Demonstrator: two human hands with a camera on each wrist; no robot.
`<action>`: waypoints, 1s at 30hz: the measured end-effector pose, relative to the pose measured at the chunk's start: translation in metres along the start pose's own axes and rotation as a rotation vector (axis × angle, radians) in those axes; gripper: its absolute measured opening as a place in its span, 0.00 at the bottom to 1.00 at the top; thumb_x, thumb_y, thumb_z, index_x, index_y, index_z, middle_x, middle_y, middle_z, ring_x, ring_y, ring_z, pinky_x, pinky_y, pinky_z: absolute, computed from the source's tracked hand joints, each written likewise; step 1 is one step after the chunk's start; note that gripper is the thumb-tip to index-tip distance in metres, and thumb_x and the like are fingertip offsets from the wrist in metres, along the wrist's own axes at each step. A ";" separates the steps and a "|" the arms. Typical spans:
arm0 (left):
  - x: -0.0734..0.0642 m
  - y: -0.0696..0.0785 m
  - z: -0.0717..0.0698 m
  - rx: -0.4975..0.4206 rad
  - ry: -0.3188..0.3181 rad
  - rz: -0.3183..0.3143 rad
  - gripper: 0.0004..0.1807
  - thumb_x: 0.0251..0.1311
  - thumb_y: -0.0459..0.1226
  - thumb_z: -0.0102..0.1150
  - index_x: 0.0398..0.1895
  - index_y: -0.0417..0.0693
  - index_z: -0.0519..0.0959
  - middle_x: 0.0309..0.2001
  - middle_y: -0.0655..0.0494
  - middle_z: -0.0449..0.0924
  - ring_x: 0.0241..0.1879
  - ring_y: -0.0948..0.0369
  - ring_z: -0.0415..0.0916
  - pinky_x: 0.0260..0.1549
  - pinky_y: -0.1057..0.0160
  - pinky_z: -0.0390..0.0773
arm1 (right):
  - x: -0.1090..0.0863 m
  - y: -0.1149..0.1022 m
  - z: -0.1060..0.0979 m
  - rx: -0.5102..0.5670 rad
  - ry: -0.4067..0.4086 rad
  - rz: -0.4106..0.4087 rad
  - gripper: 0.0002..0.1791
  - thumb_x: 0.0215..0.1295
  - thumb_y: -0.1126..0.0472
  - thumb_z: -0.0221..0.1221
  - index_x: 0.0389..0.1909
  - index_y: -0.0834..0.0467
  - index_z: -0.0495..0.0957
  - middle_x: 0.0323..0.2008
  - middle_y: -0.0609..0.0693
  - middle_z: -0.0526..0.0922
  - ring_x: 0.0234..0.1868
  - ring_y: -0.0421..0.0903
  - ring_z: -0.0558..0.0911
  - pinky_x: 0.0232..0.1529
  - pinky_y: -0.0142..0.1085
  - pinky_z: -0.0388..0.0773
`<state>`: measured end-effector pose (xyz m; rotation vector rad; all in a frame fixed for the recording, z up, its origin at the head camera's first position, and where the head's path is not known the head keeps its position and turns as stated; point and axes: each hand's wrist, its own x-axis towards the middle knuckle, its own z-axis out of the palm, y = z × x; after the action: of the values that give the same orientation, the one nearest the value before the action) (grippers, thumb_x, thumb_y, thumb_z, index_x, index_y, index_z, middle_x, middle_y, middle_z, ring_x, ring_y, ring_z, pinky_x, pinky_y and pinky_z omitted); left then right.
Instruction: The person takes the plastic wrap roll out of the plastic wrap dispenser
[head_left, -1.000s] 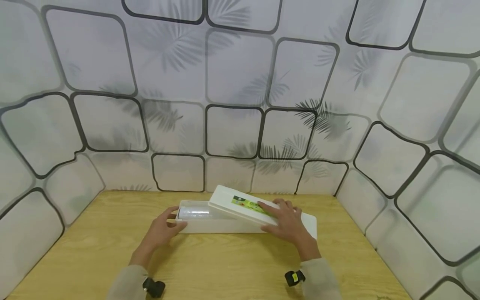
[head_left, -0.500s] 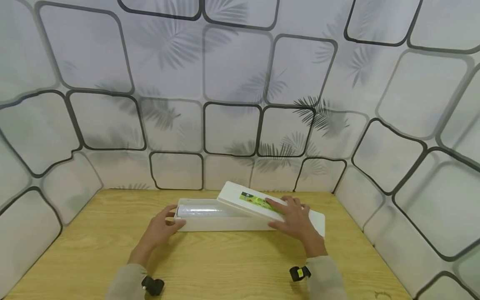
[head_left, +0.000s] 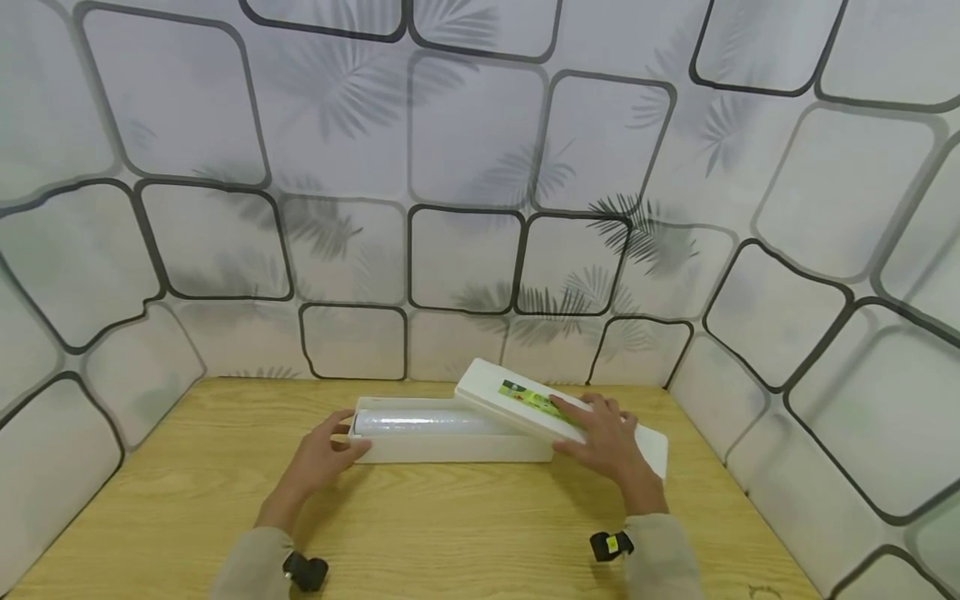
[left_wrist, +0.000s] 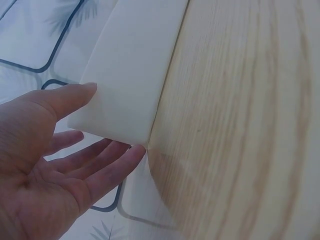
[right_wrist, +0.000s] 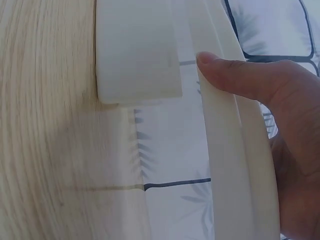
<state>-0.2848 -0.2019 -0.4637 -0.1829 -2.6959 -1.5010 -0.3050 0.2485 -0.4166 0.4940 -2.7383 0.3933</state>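
A long white box (head_left: 450,451) rests on the table, with a shiny roll of plastic wrap (head_left: 420,422) lying inside it. My left hand (head_left: 321,460) holds the box's left end, its thumb against the front wall; the left wrist view shows the other fingers at the end face of the box (left_wrist: 130,75). A white lid with a green label (head_left: 531,396) slants over the right part of the box, hiding the roll's right end. My right hand (head_left: 609,443) grips this lid across its width. In the right wrist view, the thumb presses the lid's edge (right_wrist: 227,130), beside the box end (right_wrist: 137,55).
The light wooden table (head_left: 420,533) spreads in front of the box. A patterned wall covering (head_left: 465,258) of rounded squares and fern leaves stands close behind and along both sides. Each wrist carries a small black device (head_left: 305,572).
My right hand has drawn the lid to the right, baring more of the roll and the box's right front corner. The left hand keeps its hold on the box end.
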 end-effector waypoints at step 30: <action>-0.002 0.000 0.001 -0.027 0.009 0.005 0.36 0.69 0.40 0.66 0.75 0.37 0.64 0.63 0.25 0.74 0.55 0.36 0.83 0.43 0.52 0.89 | -0.017 0.052 -0.017 -0.008 -0.022 0.144 0.40 0.61 0.39 0.69 0.74 0.43 0.71 0.67 0.68 0.71 0.62 0.70 0.70 0.50 0.74 0.65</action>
<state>-0.2830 -0.2009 -0.4646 -0.1837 -2.6671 -1.5334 -0.3048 0.3056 -0.4186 0.3020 -2.8044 0.4140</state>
